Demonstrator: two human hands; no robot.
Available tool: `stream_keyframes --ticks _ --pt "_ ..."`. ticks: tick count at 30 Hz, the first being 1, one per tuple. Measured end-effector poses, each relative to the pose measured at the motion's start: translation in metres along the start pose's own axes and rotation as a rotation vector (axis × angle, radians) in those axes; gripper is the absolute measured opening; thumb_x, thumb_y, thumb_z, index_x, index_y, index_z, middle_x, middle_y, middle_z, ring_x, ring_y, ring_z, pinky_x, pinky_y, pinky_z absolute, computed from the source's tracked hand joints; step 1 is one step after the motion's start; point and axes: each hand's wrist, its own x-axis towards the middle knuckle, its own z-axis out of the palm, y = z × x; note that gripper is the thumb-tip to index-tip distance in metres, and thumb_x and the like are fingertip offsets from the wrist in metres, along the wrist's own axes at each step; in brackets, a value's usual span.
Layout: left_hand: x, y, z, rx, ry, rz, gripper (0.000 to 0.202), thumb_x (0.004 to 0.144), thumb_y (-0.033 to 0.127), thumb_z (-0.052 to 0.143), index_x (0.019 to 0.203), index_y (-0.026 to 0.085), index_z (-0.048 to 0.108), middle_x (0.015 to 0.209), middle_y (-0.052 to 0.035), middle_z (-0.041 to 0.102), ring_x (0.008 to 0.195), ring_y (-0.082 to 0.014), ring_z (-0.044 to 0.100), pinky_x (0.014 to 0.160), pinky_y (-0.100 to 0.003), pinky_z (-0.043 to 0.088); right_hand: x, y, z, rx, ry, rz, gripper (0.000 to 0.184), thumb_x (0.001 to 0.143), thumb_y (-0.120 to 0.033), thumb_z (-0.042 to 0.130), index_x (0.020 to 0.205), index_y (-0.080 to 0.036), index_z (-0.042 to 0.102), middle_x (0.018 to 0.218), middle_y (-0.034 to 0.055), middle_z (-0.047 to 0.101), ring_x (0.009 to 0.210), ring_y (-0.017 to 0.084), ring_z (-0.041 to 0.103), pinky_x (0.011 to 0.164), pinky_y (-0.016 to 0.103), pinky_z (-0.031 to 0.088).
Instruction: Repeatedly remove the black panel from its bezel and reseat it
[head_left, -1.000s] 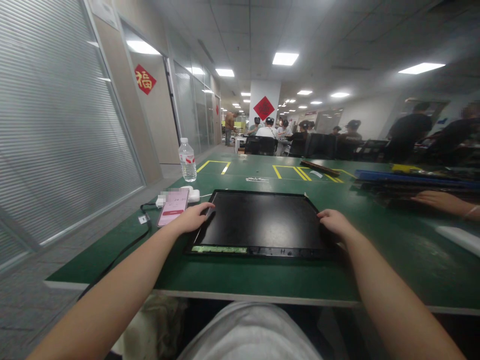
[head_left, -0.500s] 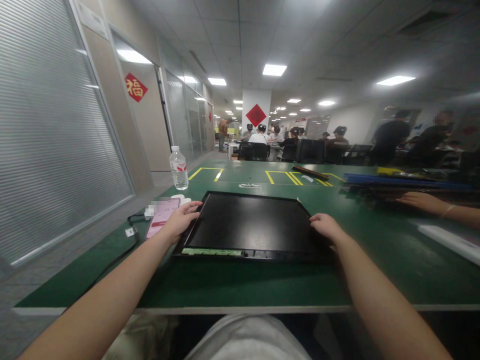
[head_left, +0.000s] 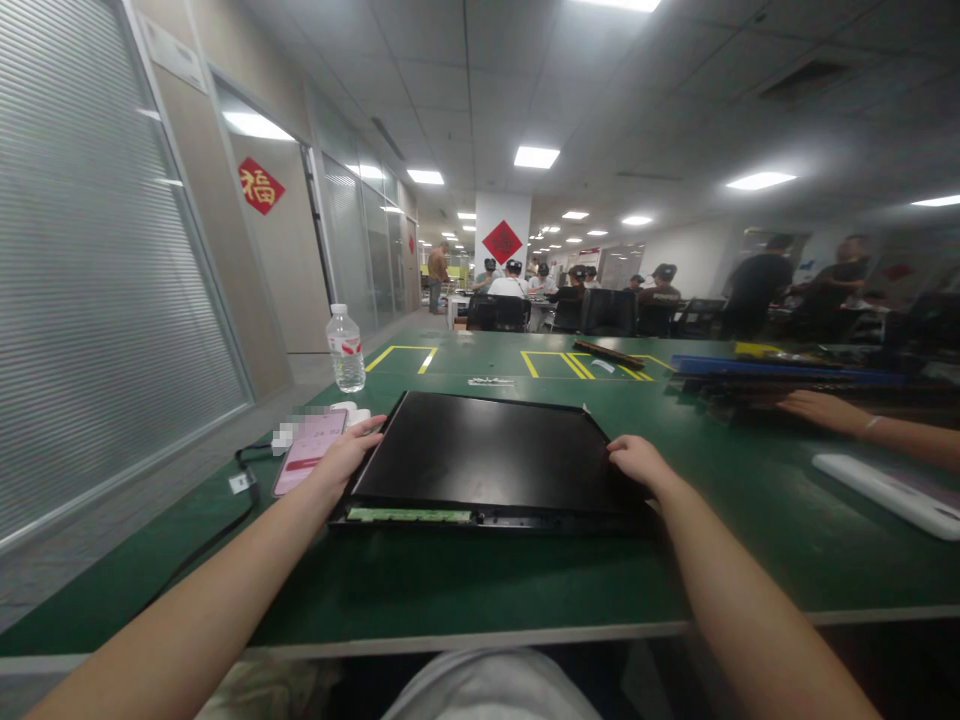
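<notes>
A dark LCD panel lies before me over a black frame, and its near edge stands slightly raised above it. Along the frame's near side a green circuit strip shows. My left hand grips the panel's left edge, fingertips partly hidden behind it. At the opposite edge, my right hand pinches the panel between thumb and curled fingers. Just left of my left hand lies a phone with a pink screen.
A water bottle stands at the table's left edge, with a black cable nearby. On the right, a co-worker's hand is beside dark strips and a blue bar. A white bar-shaped object lies closer.
The panel's near edge has risen from the frame, opening a gap above the green strip. Both hands keep their places at its sides. The view has shifted a little.
</notes>
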Motion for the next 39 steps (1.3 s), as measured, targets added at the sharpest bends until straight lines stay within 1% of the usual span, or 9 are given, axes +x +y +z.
stream_keyframes --ticks 5,8,12,15,20,24,29,34,39 --pt "-0.001 -0.001 0.003 -0.024 0.025 -0.033 0.070 0.076 0.006 0.073 0.140 0.019 0.048 0.065 0.0001 0.073 0.040 -0.0168 0.064 0.043 -0.027 0.055 0.000 0.000 0.002 -0.015 0.015 -0.014 0.027 0.072 -0.009 0.060 0.092 -0.016 0.076 0.101 0.0094 0.074 0.095 0.022 0.068 0.078 0.025 0.048" --pt "-0.004 -0.001 0.004 -0.033 -0.003 -0.050 0.069 0.075 0.010 0.077 0.139 0.019 0.050 0.064 -0.0010 0.073 0.043 -0.0192 0.067 0.043 -0.028 0.055 0.000 0.000 0.002 -0.023 0.019 -0.012 0.027 0.072 -0.010 0.059 0.092 -0.017 0.076 0.100 0.0087 0.075 0.094 0.021 0.068 0.078 0.025 0.048" --pt "-0.008 0.000 0.003 -0.069 -0.085 -0.036 0.054 0.072 0.019 0.083 0.123 0.017 0.064 0.073 -0.0053 0.076 0.057 -0.0214 0.073 0.051 -0.028 0.058 0.001 0.001 0.002 -0.047 0.018 -0.026 0.028 0.072 -0.010 0.058 0.092 -0.016 0.077 0.100 0.0088 0.075 0.096 0.022 0.068 0.081 0.026 0.048" --pt "-0.010 0.001 0.004 -0.054 -0.131 -0.029 0.044 0.073 0.020 0.081 0.115 0.016 0.069 0.081 -0.0069 0.078 0.064 -0.0212 0.074 0.056 -0.028 0.059 0.002 0.002 0.002 -0.021 0.014 -0.021 0.027 0.073 -0.009 0.058 0.091 -0.017 0.077 0.100 0.0083 0.075 0.096 0.022 0.068 0.080 0.025 0.048" --pt "-0.008 0.000 0.005 0.002 -0.119 0.009 0.035 0.073 0.018 0.077 0.107 0.015 0.071 0.079 -0.0070 0.078 0.065 -0.0204 0.074 0.054 -0.025 0.057 0.004 0.005 0.003 -0.008 0.010 -0.029 0.026 0.073 -0.009 0.059 0.091 -0.017 0.077 0.102 0.0101 0.075 0.096 0.023 0.068 0.082 0.027 0.048" --pt "-0.010 0.000 0.007 0.017 -0.186 0.023 0.033 0.077 0.029 0.073 0.108 0.018 0.072 0.087 -0.0071 0.079 0.073 -0.0218 0.075 0.059 -0.027 0.058 0.005 0.007 0.002 -0.014 0.009 -0.015 0.029 0.072 -0.010 0.058 0.092 -0.017 0.077 0.099 0.0097 0.075 0.093 0.023 0.069 0.080 0.028 0.049" --pt "-0.020 0.005 0.010 0.029 -0.149 0.013 0.041 0.079 0.020 0.069 0.120 0.022 0.067 0.094 -0.0054 0.079 0.083 -0.0214 0.075 0.072 -0.028 0.058 0.003 0.005 0.001 -0.031 -0.004 -0.007 0.029 0.072 -0.012 0.058 0.095 -0.017 0.076 0.101 0.0095 0.075 0.092 0.023 0.069 0.077 0.028 0.049" --pt "-0.023 0.007 0.010 0.071 -0.183 0.045 0.050 0.078 0.022 0.069 0.128 0.023 0.063 0.098 -0.0055 0.079 0.085 -0.0234 0.075 0.067 -0.028 0.058 0.002 0.004 0.001 -0.040 0.001 -0.018 0.026 0.074 -0.011 0.058 0.092 -0.017 0.076 0.100 0.0095 0.075 0.094 0.023 0.068 0.078 0.027 0.048" --pt "-0.024 0.006 0.011 0.041 -0.205 0.106 0.048 0.076 0.019 0.069 0.124 0.020 0.066 0.099 -0.0065 0.079 0.085 -0.0225 0.075 0.068 -0.026 0.059 0.006 0.007 0.005 -0.029 0.024 -0.033 0.024 0.073 -0.011 0.059 0.089 -0.017 0.076 0.096 0.0087 0.075 0.090 0.022 0.068 0.075 0.027 0.047"
